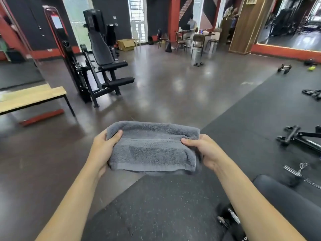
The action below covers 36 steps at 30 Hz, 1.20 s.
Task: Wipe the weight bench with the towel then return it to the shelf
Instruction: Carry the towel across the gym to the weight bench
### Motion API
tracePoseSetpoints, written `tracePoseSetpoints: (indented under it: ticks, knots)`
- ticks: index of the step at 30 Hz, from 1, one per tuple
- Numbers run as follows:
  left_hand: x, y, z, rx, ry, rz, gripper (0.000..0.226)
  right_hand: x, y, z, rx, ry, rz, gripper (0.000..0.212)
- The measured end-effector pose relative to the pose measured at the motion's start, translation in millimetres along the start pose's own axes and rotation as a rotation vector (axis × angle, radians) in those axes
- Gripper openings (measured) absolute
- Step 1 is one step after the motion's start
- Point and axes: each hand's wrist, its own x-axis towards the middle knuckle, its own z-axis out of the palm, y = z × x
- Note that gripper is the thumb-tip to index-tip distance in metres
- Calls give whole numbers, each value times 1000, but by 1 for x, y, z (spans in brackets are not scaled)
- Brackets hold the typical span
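Observation:
A folded grey towel [152, 148] is held flat in front of me, above the floor. My left hand [102, 150] grips its left edge with the thumb on top. My right hand [206, 150] grips the right edge the same way. The black padded weight bench [284, 197] shows at the bottom right, partly behind my right forearm. No shelf can be made out in view.
A black leg machine [100, 56] stands at the back left beside a wooden bench [33, 96]. Dumbbells [284, 68], a black bench frame [298, 138] and a cable handle [295, 171] lie on the rubber mat at right. People sit at tables [192, 32] far back.

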Motion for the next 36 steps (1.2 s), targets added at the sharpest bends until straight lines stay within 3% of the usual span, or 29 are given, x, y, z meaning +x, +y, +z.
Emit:
tracePoseSetpoints:
  ticks: [6,12,20,29,36]
  knots:
    - [174,26,52,117,-221,-49,14,119,-61,-25,55,145,-49,26]
    - [302,26,167,296,-528,22,17,195,-89,-114,44,290,-121,25]
    - [444,17,398,456,-637,197,8,317,-156,-287,-149,560,-293,30]
    - [587,35,614,308,-636,228,20,444,-245,-437,-278,584,-379,40]
    - [717,27,783,392,-704,365,38,557,-269,-548,-276,589,-329,33]
